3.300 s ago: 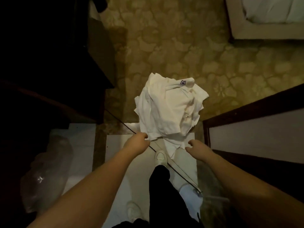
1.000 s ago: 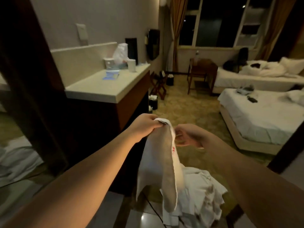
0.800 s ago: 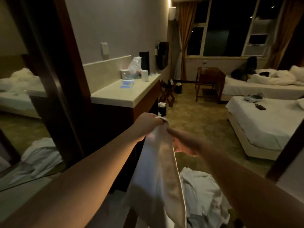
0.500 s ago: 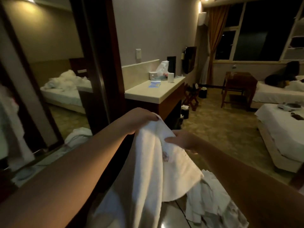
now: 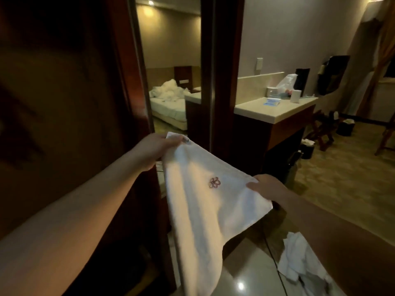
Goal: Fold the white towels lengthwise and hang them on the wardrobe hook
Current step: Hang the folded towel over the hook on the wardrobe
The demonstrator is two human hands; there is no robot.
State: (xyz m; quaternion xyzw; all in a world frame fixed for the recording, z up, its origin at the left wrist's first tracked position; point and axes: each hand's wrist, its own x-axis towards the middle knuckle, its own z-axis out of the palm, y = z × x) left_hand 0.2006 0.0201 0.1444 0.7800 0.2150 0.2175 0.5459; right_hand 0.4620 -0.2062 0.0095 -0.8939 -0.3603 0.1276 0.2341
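**Both hands pinch 1 towel by its top edge**

Head view: Pinched at 2 corners, the towel (image 5: 205,201) hangs between the hands. The left hand (image 5: 157,147) grips the far upper corner, fingers curled over the hem, and sits higher and farther out. The right hand (image 5: 270,186) holds the near corner, thumb on top, lower and closer to the body. The held edge therefore runs on a slant, up and away toward the left hand, with the logo (image 5: 214,182) just below its middle. From that edge the long axis drops downward and toward the person, out of frame at the bottom.

My reading: a lengthwise fold means bringing the 2 held corners together, so the right hand, being nearer and lower, has the shorter way to travel up to the left.

A dark wardrobe panel (image 5: 64,103) stands just left of the left hand; no hook is visible. More towels (image 5: 299,263) lie on the floor (image 5: 245,274) at lower right, below the right forearm.
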